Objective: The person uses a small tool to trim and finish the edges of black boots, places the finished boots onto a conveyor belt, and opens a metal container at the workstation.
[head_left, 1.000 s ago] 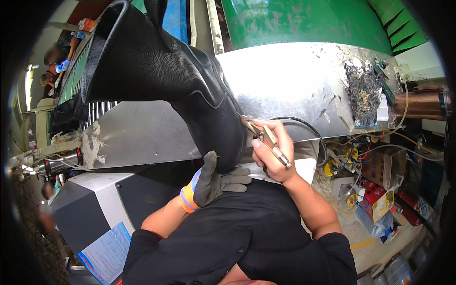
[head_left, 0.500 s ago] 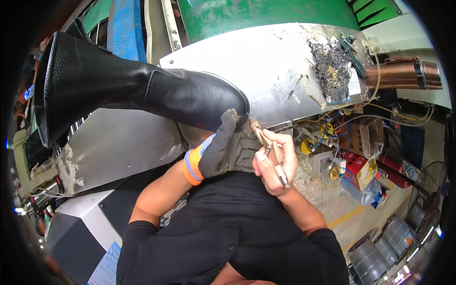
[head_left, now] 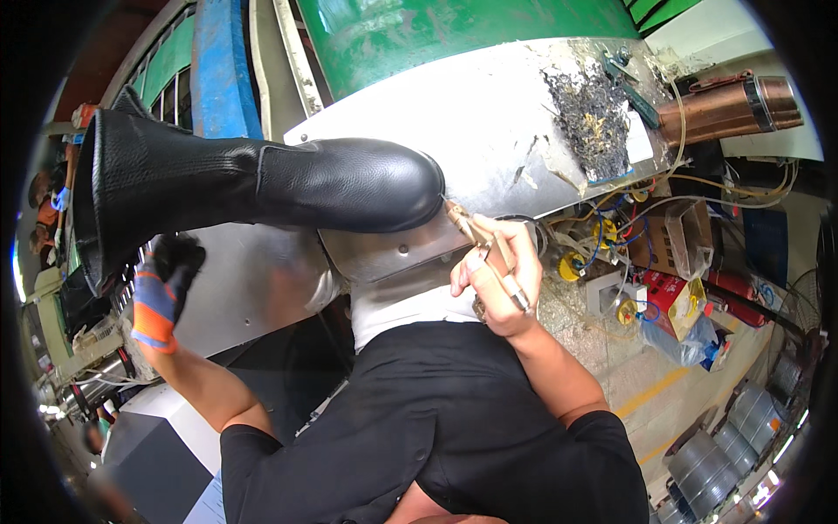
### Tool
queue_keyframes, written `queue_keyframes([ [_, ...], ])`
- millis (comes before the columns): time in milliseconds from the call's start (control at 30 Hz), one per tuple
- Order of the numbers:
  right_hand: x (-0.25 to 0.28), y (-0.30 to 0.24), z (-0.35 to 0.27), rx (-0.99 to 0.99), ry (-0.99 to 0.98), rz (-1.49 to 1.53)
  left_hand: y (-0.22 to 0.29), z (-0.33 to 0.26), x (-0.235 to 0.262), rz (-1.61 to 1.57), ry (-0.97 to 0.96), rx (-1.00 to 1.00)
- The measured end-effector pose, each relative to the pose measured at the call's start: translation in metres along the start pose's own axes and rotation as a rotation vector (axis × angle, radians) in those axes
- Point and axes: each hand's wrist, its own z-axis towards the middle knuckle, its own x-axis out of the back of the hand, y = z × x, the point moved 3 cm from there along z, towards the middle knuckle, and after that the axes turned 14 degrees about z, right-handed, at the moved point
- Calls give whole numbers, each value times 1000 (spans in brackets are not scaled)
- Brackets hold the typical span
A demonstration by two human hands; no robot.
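A black leather boot (head_left: 349,183) lies lengthwise in front of me, its wide shaft at the left and its rounded toe at the right. My right hand (head_left: 502,284) is bare and closed round a slim copper-coloured hand tool (head_left: 471,229), whose fine tip is at the edge of the boot's toe. My left hand (head_left: 163,293) wears a dark-palmed glove with an orange and blue-grey cuff. It is just below the boot shaft, near a shiny metal rod; its fingers are blurred, and whether they touch the boot cannot be made out.
Beneath the boot is a metal plate (head_left: 489,113), with dark trimmings (head_left: 592,131) piled at its right. Beyond it rises a green machine housing (head_left: 454,31). A copper-coloured cylinder (head_left: 711,118), hoses and a red box (head_left: 668,301) are at the right. Metal drums (head_left: 707,463) stand lower right.
My left hand has left the boot's toe and moved left to below the shaft. My right hand still holds the tool at the toe. The boot appears slightly turned and lower at the shaft.
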Motion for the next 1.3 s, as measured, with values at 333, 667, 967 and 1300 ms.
queue_keyframes([
  [333, 10, -7, 79, -77, 59, 248, 25, -25, -87, -351, 905, -470],
  [667, -2, -14, 102, -113, 10, 306, 24, -66, -115, 582, 1138, -412],
  [967, -6, -3, 86, -25, -50, 160, 5, -64, -126, 648, 1126, -308],
  [1300, -29, 23, 19, 404, -175, -417, 9, -63, -123, 630, 1150, -414],
])
